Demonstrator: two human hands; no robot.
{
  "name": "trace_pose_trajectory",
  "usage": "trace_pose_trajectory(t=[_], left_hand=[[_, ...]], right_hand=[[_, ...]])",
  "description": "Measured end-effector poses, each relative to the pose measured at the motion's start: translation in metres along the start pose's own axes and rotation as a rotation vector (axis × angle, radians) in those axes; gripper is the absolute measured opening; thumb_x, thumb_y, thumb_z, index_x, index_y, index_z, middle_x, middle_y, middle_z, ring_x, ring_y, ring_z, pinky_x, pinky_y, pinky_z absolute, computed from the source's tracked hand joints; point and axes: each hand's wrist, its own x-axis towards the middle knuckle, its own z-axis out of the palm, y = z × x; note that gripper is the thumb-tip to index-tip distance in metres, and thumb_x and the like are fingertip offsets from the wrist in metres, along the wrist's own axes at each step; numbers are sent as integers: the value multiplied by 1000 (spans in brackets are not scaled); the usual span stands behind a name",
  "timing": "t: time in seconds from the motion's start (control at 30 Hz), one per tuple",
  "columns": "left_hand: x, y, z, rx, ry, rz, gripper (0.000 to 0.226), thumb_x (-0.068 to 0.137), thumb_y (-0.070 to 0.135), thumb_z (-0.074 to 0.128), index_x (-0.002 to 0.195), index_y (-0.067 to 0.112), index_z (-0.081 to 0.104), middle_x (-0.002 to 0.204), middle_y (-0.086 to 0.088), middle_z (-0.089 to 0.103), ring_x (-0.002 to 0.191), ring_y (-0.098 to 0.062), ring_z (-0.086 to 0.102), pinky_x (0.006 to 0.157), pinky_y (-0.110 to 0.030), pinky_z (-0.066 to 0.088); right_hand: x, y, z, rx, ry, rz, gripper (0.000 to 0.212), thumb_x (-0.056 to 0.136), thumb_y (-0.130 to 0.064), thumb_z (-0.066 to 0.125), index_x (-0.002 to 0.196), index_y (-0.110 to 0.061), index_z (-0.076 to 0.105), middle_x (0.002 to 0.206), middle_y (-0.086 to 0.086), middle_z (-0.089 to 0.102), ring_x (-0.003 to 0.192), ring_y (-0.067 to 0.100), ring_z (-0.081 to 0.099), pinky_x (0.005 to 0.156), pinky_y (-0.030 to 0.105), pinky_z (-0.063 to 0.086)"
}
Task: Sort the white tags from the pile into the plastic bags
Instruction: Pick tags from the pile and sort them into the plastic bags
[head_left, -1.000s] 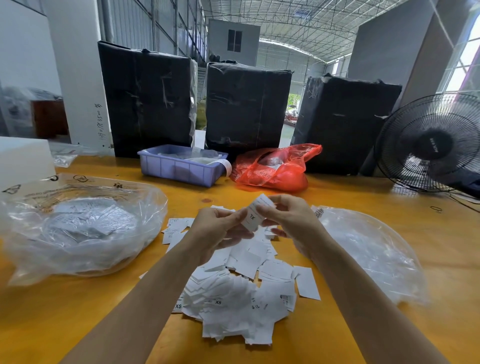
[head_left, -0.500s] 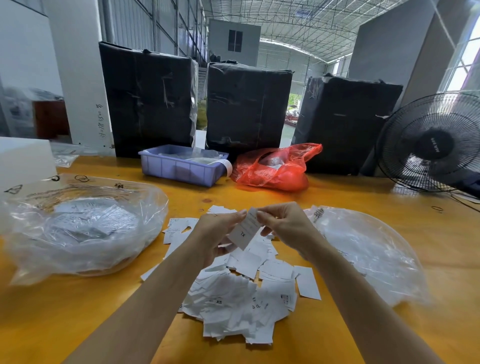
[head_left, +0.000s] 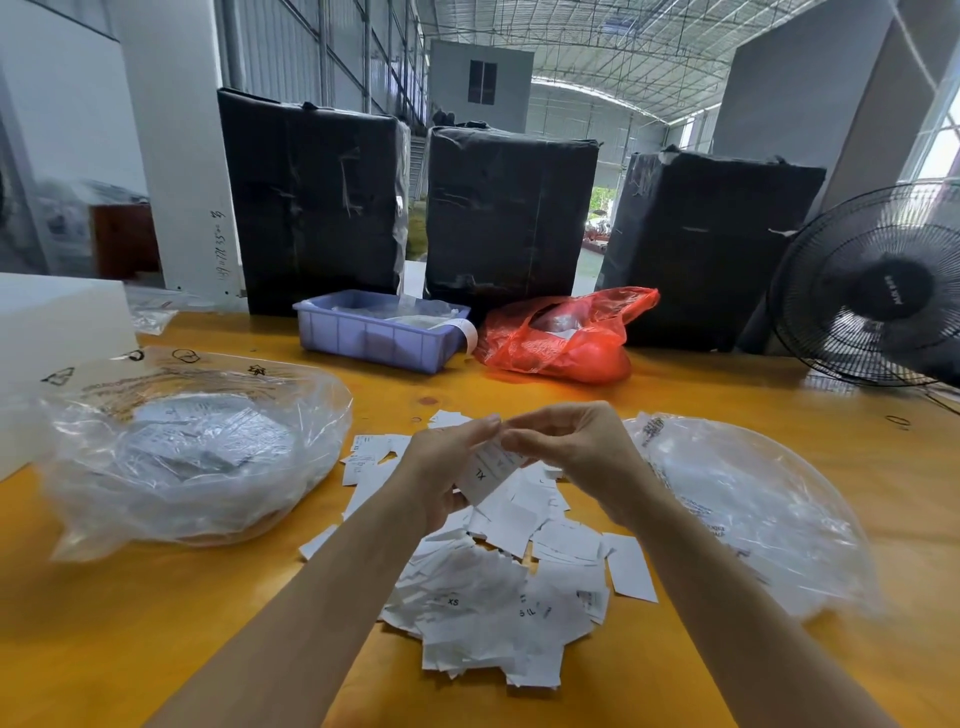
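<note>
above the pile (head_left: 498, 603), i see both hands, left (head_left: 441, 467) and right (head_left: 576, 457), pinching one tag (head_left: 491, 467); a loose pinch could drop it back unsorted.

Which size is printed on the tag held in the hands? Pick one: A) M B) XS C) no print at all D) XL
D, the white tag pinched at its top between the left hand and the right hand over the pile reads XL, seen upside down.
</note>
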Motion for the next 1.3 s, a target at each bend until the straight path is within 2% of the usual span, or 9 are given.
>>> trace_pose_trajectory(t=[0.17,0.4,0.6,0.73,0.83,0.97,1.1,1.2,1.3], left_hand=[[5,5,-7,43,-106,-22,53,72,55,66,103,11,68,88,-10,67,80,-21,60,65,-28,52],[1,14,-30,239,-38,111,9,74,7,78,70,8,70,58,-4,65,41,-5,55,42,-14,44],[6,38,-126,584,763,432,16,88,9,63,75,2,68,70,-11,63,61,-22,58,60,-31,51],[6,26,-172,875,1008,281,12,85,-7,57,92,-16,60,95,-33,64,80,-40,62,65,-41,49],[11,18,-173,1057,1034,181,17,81,-5,62,94,-16,58,96,-35,59,84,-43,55,69,-46,46],[27,23,-166,1102,997,129,43,82,7,65,118,-9,48,123,-33,44,114,-47,40,94,-53,39],[36,33,-143,1040,841,242,59,85,18,65,135,-3,40,135,-29,39,123,-46,37,101,-55,36],[27,33,-116,1130,867,420,55,82,24,69,129,2,51,123,-30,49,112,-47,43,89,-54,40],[20,30,-90,1110,753,581,50,81,15,71,126,0,56,118,-31,55,111,-47,47,92,-52,40]], right_hand=[[3,2,-3,160,162,131,4,80,-3,71,81,0,71,65,7,70,54,11,66,50,16,49],[5,3,-2,148,209,126,5,79,1,71,83,2,70,65,11,69,52,14,66,51,18,52],[4,-14,-58,-216,166,167,3,80,-6,71,80,-9,70,66,4,72,58,17,70,58,26,55],[3,0,-111,-650,237,351,9,80,1,69,71,-2,70,60,8,70,50,18,67,45,21,46],[-5,18,-132,-960,169,558,3,79,-4,72,79,-1,71,65,8,71,55,16,68,49,25,50],[-13,35,-139,-1104,35,673,39,72,-21,82,102,-2,68,89,7,68,71,16,57,65,28,48],[-14,49,-137,-1072,22,709,35,69,-27,84,79,-6,58,75,6,56,70,20,51,66,25,42],[-15,58,-144,-1049,122,662,34,70,-25,84,90,-2,71,90,9,71,86,23,67,80,33,53],[-15,63,-152,-977,250,605,16,76,-14,77,84,0,75,84,14,74,75,23,68,69,32,54]])
